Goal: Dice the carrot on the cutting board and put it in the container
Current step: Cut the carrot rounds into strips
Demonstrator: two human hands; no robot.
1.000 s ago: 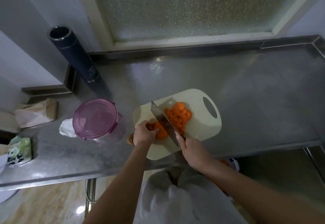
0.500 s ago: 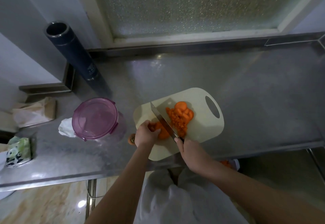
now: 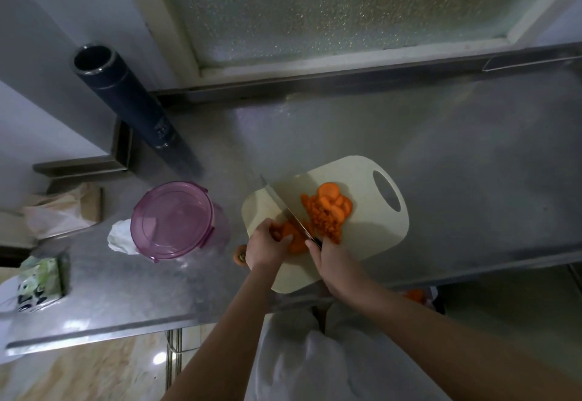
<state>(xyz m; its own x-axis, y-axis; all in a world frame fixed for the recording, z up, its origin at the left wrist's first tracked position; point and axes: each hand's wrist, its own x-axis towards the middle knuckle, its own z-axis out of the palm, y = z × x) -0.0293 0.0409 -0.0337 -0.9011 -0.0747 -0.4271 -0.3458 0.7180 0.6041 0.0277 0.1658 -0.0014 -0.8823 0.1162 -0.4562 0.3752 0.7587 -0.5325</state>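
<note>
A cream cutting board with a handle hole lies on the steel counter. On it sits a pile of orange carrot slices and dice. My left hand presses down on uncut carrot pieces at the board's near left. My right hand grips the handle of a cleaver, whose blade stands edge-down in the carrot just right of my left fingers. A purple round container with its lid on stands left of the board.
A carrot end lies on the counter beside my left wrist. A dark tall flask stands at the back left. White crumpled paper, a brown paper bag and a green tissue pack lie further left.
The cleaver has come down lower into the carrot and shifted slightly left toward my left fingers. Both hands stay in nearly the same place on the board.
</note>
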